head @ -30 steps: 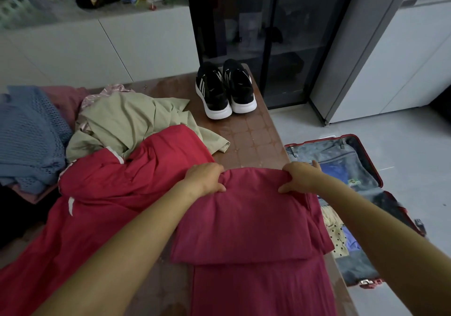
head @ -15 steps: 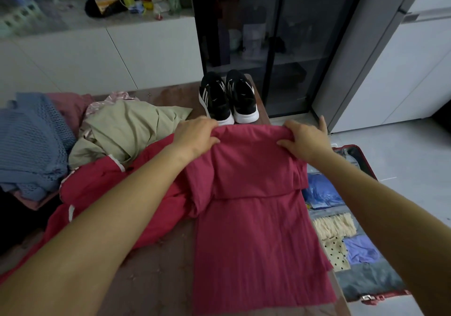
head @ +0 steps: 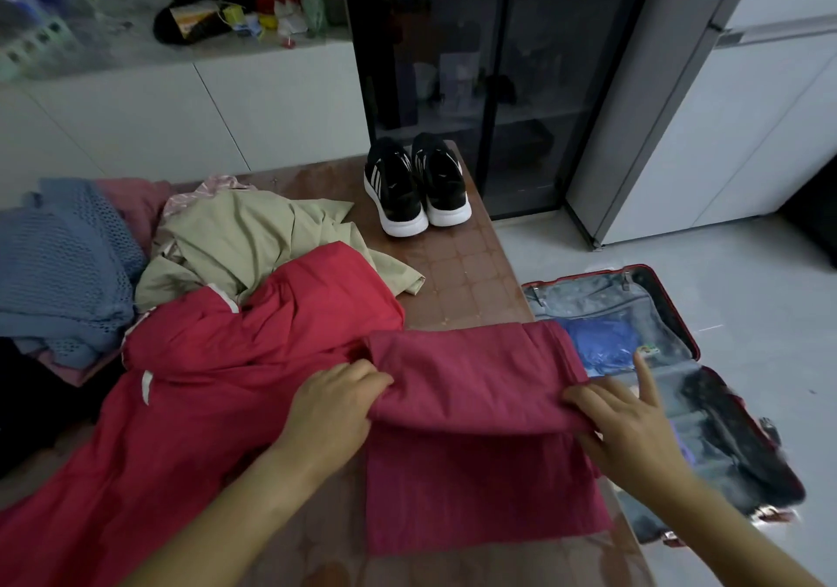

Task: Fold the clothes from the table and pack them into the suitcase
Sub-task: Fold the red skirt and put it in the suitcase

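A dark pink garment (head: 471,405) lies partly folded on the brown table (head: 466,278), its upper half doubled over the lower. My left hand (head: 335,405) grips the folded edge at its left end. My right hand (head: 629,423) holds the right end of the fold, index finger sticking out straight. The open red suitcase (head: 670,310) lies on the floor right of the table, with a blue item (head: 602,346) and other clothes inside. Unfolded on the table lie a red garment (head: 204,382), a beige one (head: 244,242) and a blue knit (head: 59,264).
A pair of black sneakers (head: 416,187) stands at the table's far end. Behind it is a dark glass cabinet (head: 489,65); a white counter with clutter (head: 235,20) runs along the left. Pale floor tiles (head: 747,269) surround the suitcase.
Both hands first lifted the pink garment's fold up and away, then brought it back toward me and laid it down over the lower half.
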The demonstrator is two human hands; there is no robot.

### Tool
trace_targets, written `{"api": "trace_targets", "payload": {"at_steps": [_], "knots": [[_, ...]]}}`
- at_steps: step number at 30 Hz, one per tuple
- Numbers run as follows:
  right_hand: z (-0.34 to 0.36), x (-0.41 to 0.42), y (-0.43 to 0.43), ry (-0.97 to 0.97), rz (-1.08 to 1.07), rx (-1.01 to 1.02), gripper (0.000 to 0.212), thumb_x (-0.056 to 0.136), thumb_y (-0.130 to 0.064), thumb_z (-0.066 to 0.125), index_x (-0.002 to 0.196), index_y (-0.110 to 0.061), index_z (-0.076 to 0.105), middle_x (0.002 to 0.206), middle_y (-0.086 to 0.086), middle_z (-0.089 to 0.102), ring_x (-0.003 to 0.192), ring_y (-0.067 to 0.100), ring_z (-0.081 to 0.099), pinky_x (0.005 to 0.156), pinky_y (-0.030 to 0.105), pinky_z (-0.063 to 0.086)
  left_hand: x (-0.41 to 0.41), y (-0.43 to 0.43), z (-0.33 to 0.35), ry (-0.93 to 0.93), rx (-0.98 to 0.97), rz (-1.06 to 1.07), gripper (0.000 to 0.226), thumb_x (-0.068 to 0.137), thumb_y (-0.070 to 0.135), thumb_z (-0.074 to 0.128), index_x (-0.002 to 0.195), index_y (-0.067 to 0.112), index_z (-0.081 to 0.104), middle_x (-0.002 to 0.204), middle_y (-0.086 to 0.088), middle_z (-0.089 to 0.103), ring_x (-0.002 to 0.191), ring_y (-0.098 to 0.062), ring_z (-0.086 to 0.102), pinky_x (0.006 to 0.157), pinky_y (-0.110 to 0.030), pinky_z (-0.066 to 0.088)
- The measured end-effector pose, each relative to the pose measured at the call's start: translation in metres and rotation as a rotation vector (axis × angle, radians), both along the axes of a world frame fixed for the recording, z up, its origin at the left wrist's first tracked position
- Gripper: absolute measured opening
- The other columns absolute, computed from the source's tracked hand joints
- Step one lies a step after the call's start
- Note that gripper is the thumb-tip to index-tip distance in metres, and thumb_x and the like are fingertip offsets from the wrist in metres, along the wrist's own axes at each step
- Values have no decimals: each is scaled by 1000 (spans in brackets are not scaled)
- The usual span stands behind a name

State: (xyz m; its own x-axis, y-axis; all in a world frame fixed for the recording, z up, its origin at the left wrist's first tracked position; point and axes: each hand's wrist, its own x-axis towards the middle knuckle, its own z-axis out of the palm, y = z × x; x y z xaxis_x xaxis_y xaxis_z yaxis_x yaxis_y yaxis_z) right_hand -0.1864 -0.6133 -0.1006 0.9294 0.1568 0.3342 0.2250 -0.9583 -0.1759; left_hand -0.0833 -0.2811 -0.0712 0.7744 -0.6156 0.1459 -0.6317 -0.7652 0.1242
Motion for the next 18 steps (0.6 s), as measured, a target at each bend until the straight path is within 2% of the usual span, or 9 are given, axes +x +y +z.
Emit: {"api": "trace_targets", "payload": {"at_steps": [3, 6, 9, 10, 11, 12, 14, 16, 18], "knots": [[-3, -22, 2, -40, -1, 30, 30, 70, -28, 53, 100, -24, 51, 83, -6, 66, 84, 14, 55, 105, 66, 24, -20, 11, 7, -56, 10, -100, 43, 53, 17, 49, 89, 26, 70, 81, 11, 60, 68, -14, 60, 53, -25, 48], [-16, -54, 6, -24, 43, 19, 20, 81, -36, 52, 99, -26, 52, 89, -8, 67, 89, 10, 55, 108, 59, 23, -61, 25, -5, -72, 77, -253, 35, 62, 22, 40, 81, 27, 68, 75, 10, 56, 67, -13, 55, 52, -28, 45], [-31, -79, 17, 94, 114, -76, 35, 65, -39, 59, 98, -30, 53, 94, -7, 67, 86, 14, 63, 111, 55, 17, -90, 37, -33, 3, 194, -300, 28, 64, 30, 46, 78, 27, 70, 73, 10, 55, 73, -12, 47, 51, -24, 46], [-33, -85, 21, 128, 140, -96, 34, 65, -42, 62, 97, -30, 56, 95, -6, 66, 83, 16, 64, 110, 55, 19, -93, 40, -39, 45, 242, -286, 26, 61, 39, 57, 80, 28, 71, 73, 10, 56, 74, -11, 49, 50, -24, 48], [-32, -89, 25, 153, 162, -91, 31, 70, -49, 64, 94, -30, 60, 94, -6, 65, 82, 16, 64, 109, 57, 23, -95, 42, -43, 87, 269, -268, 38, 54, 53, 67, 82, 28, 71, 74, 10, 56, 73, -12, 54, 51, -26, 50], [-30, -91, 30, 170, 169, -67, 32, 74, -57, 63, 90, -30, 64, 94, -6, 64, 82, 15, 64, 107, 58, 26, -95, 41, -42, 133, 275, -242, 51, 49, 68, 67, 82, 29, 70, 75, 11, 56, 72, -12, 57, 53, -27, 51], [-22, -89, 36, 169, 144, -3, 37, 79, -65, 57, 85, -29, 67, 95, -8, 63, 86, 14, 62, 107, 56, 28, -97, 33, -33, 127, 160, -155, 54, 63, 79, 54, 78, 28, 68, 78, 11, 56, 74, -12, 58, 58, -28, 50], [-14, -81, 45, 143, 60, 58, 39, 88, -61, 47, 89, -29, 69, 106, -6, 62, 98, 16, 59, 110, 49, 24, -96, 14, -23, 89, 5, -105, 46, 77, 67, 50, 91, 27, 69, 92, 8, 61, 89, -16, 59, 69, -32, 52], [-13, -69, 56, 217, -58, 77, 46, 91, -61, 38, 108, -31, 68, 130, -1, 56, 119, 24, 51, 111, 50, 22, -90, -8, -23, 107, 27, -44, 53, 82, 64, 47, 119, 29, 62, 122, 2, 60, 117, -25, 53, 92, -43, 50]]}}
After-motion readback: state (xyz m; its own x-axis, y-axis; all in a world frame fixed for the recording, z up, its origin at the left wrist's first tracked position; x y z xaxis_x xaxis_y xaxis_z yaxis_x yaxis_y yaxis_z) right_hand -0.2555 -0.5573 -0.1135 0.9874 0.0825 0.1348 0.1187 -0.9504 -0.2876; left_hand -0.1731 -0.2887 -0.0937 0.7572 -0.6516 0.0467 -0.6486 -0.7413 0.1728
